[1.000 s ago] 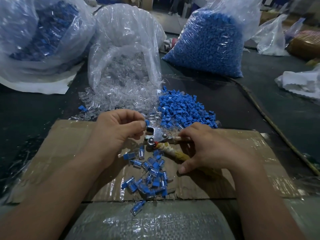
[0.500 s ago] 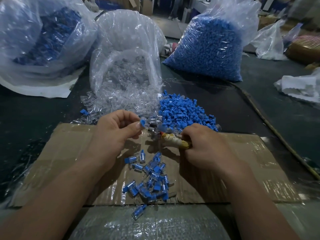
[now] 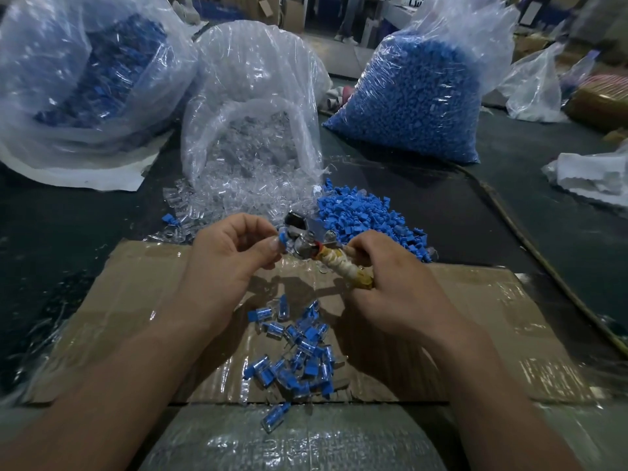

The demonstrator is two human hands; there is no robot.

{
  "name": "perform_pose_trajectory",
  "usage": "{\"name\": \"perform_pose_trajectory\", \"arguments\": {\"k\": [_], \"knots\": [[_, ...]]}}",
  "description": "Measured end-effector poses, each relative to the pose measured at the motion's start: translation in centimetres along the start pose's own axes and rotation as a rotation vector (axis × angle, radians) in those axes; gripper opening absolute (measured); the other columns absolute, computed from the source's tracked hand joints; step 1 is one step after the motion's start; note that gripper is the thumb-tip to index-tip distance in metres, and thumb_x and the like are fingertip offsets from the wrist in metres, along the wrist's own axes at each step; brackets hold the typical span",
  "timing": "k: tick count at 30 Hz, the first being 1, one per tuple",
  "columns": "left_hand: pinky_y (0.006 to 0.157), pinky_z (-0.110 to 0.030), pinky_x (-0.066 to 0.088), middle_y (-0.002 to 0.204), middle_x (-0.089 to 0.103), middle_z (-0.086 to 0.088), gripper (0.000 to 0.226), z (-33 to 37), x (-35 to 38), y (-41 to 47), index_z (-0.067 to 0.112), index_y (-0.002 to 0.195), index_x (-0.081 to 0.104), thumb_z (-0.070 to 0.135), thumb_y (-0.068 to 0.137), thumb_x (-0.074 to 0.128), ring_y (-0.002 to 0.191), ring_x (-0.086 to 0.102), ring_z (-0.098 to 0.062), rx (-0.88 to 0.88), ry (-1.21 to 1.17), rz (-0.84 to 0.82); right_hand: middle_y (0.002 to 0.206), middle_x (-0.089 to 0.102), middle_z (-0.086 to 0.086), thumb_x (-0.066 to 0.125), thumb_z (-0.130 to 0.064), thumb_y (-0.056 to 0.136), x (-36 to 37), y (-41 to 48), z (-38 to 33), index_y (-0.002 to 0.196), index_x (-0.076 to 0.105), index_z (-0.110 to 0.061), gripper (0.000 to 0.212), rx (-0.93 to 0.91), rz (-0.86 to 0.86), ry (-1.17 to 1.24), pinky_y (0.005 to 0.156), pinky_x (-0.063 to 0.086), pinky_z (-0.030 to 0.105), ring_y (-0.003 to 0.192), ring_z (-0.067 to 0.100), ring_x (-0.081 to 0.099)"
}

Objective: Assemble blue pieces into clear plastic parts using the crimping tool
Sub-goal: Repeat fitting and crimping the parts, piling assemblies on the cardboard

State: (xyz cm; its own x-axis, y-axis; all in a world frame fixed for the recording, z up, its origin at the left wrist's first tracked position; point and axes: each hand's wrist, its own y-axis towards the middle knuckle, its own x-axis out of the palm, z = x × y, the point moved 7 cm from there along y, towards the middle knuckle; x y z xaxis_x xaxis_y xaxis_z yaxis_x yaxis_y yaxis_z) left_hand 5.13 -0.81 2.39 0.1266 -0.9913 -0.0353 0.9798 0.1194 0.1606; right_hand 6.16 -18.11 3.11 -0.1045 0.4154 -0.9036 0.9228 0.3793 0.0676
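My left hand [image 3: 231, 256] pinches a small blue piece seated in a clear part [image 3: 282, 240] and holds it at the metal jaws of the crimping tool [image 3: 307, 240]. My right hand [image 3: 390, 283] grips the tool's tape-wrapped handle [image 3: 346, 270] above the cardboard. A loose pile of blue pieces [image 3: 367, 219] lies just behind the tool. Clear plastic parts [image 3: 221, 202] spill from an open bag behind my left hand. Several assembled blue-and-clear pieces [image 3: 299, 351] lie heaped on the cardboard between my forearms.
A taped cardboard sheet [image 3: 142, 300] covers the dark table. Big plastic bags stand behind: one of blue pieces [image 3: 418, 96] at right, one of clear parts [image 3: 251, 107] in the middle, one of mixed pieces [image 3: 85, 79] at left. White crumpled plastic [image 3: 591, 175] lies far right.
My right hand lifted the crimping tool off the cardboard and closed round its handle. The tool's jaws came up to the piece pinched in my left hand.
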Motion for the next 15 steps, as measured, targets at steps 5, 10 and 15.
{"name": "perform_pose_trajectory", "arguments": {"k": [5,10,15], "knots": [[0.056,-0.010,0.048,0.065,0.063,0.001,0.017,0.20,-0.07,0.02,0.013,0.076,0.060,-0.003,0.081,0.058,0.057,0.060,-0.001,0.018,-0.005,0.016,0.088,0.043,-0.014,0.060,-0.023,0.079,0.01,-0.02,0.09,0.094,0.041,-0.029,0.025,0.007,-0.017,0.002,0.058,0.029,0.019,0.077,0.001,0.040],[0.056,-0.011,0.048,0.065,0.063,0.001,0.018,0.14,-0.08,0.07,0.013,0.076,0.060,-0.004,0.081,0.058,0.057,0.060,-0.002,0.012,-0.007,0.010,0.085,0.040,-0.015,0.060,-0.024,0.079,0.17,-0.02,-0.10,0.093,0.039,-0.030,0.026,-0.004,-0.041,-0.008,0.057,0.027,0.018,0.076,-0.001,0.039],[0.056,-0.009,0.047,0.066,0.062,0.000,0.020,0.37,0.03,-0.09,0.013,0.075,0.059,-0.006,0.081,0.058,0.056,0.059,0.000,0.026,0.024,0.011,0.082,0.040,-0.016,0.061,-0.023,0.079,0.25,0.06,-0.22,0.093,0.039,-0.032,0.027,-0.020,-0.065,-0.033,0.061,0.028,0.015,0.074,-0.002,0.037]]}}
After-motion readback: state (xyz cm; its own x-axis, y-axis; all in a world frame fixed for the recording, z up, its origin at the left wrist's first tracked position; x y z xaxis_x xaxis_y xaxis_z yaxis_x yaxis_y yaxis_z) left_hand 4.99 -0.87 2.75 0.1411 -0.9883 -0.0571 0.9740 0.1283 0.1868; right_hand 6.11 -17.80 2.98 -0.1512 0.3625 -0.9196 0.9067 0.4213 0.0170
